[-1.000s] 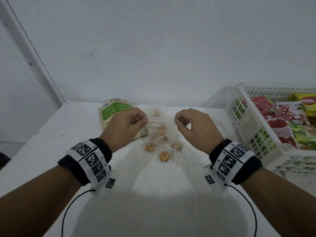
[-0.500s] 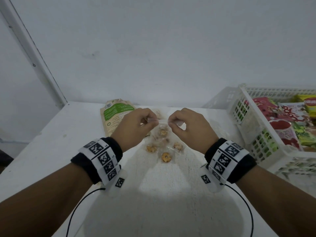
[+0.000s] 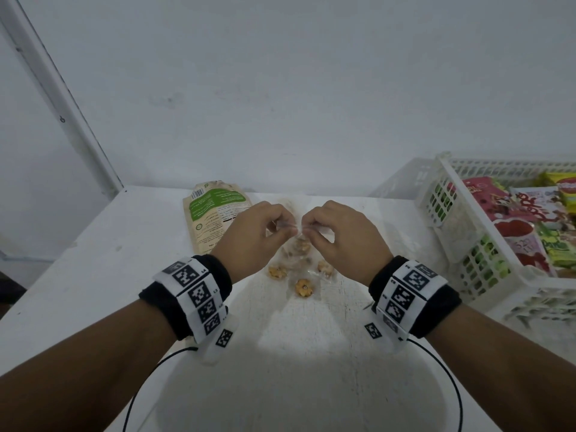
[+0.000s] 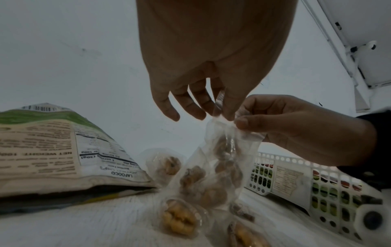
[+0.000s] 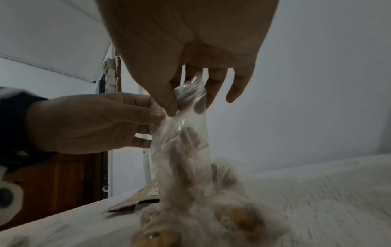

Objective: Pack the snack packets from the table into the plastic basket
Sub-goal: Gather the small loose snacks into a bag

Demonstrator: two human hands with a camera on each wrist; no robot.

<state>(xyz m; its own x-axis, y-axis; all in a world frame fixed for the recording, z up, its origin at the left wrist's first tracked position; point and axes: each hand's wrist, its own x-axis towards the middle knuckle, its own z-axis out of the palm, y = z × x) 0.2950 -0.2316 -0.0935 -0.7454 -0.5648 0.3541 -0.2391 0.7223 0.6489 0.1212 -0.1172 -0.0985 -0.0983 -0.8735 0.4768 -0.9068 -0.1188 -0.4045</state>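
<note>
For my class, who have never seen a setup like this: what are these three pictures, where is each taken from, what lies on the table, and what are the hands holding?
There is no machine here: a person works with bare hands, wearing patterned wristbands. One picture comes from a camera on the head, looking down; the other two come from cameras on each wrist, looking along the fingers. The left hand and the right hand each pinch the top edge of a clear packet of biscuits, which hangs down to the white table. On the table lie more small clear biscuit packets and a green-and-beige pouch. To the right stands the white plastic basket, already holding colourful snack packets.
</note>
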